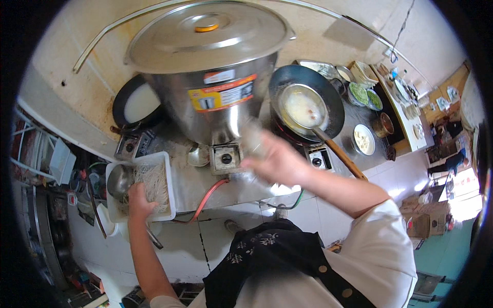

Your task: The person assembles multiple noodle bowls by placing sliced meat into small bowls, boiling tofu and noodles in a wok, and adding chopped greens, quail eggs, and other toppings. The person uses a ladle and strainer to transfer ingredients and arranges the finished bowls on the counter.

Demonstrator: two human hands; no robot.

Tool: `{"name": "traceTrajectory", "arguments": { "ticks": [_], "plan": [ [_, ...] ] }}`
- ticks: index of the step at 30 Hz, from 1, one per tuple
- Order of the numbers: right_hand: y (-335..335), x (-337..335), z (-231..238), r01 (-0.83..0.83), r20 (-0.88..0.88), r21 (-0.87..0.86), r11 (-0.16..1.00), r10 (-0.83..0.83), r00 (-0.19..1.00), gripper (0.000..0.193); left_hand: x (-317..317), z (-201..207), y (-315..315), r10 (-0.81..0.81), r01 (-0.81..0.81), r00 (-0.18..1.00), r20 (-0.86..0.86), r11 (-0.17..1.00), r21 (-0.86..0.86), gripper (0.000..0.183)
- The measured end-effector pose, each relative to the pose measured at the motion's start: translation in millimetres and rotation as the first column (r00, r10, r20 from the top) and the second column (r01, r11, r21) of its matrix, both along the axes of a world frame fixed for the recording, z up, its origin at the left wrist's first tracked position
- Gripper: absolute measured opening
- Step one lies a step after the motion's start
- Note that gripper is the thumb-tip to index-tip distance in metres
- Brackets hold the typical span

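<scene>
My left hand (141, 201) is inside a white plastic tub (171, 190) at the left of the counter, its fingers curled over pale thin noodles (153, 179). A metal ladle (120, 180) lies in the same tub, its bowl beside the noodles. Its handle seems to run beneath my hand, and what the fingers hold is hidden. My right hand (280, 159) is raised in front of a large lidded steel pot (174, 97), smeared by motion. A pale, blurred thing (251, 137) shows at its fingers, too unclear to name.
A dark wok (336, 97) holds a strainer (303, 105) whose wooden handle (340, 154) reaches toward my right forearm. Another wok (123, 95) with whitish liquid stands behind the tub. A white bowl (364, 139) sits at the right. A red hose (205, 199) hangs over the counter edge.
</scene>
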State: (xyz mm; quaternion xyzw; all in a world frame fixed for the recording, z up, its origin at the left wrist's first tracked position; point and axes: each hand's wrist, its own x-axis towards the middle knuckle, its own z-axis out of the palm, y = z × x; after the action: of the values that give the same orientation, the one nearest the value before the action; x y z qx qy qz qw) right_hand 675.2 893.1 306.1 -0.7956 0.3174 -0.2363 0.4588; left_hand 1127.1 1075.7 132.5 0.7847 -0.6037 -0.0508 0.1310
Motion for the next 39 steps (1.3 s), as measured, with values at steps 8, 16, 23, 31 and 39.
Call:
{"name": "traceTrajectory", "arguments": {
  "ticks": [8,16,23,31,39],
  "plan": [
    [-216.7,-158.0,-26.2,0.654,0.299,0.098,0.75,-0.649,0.7,0.019,-71.7,62.2,-37.2,0.371,-0.371,0.929,-0.005,0.927,-0.056,0.03],
    [-304.1,-224.9,-168.7,0.255,-0.4,-0.4,0.88,-0.418,0.816,0.065,-301.6,40.9,-84.6,0.307,-0.385,0.909,-0.283,0.879,-0.282,0.041],
    [-295.9,-334.0,-133.6,0.624,0.142,-0.123,0.771,-0.609,0.78,0.027,-472.5,88.3,-198.6,0.285,-0.493,0.733,-0.618,0.849,-0.193,0.043],
    [-118.9,-457.5,-167.7,0.639,0.117,0.124,0.759,-0.651,0.75,0.025,-587.1,91.3,-384.7,-0.149,0.185,0.976,0.155,0.95,-0.251,0.047],
    [-20.5,-639.8,-214.0,0.654,-0.051,0.376,0.656,-0.69,0.722,0.023,-598.6,94.5,-372.8,0.008,0.051,0.987,0.159,0.931,-0.362,0.004]
  ]
}}
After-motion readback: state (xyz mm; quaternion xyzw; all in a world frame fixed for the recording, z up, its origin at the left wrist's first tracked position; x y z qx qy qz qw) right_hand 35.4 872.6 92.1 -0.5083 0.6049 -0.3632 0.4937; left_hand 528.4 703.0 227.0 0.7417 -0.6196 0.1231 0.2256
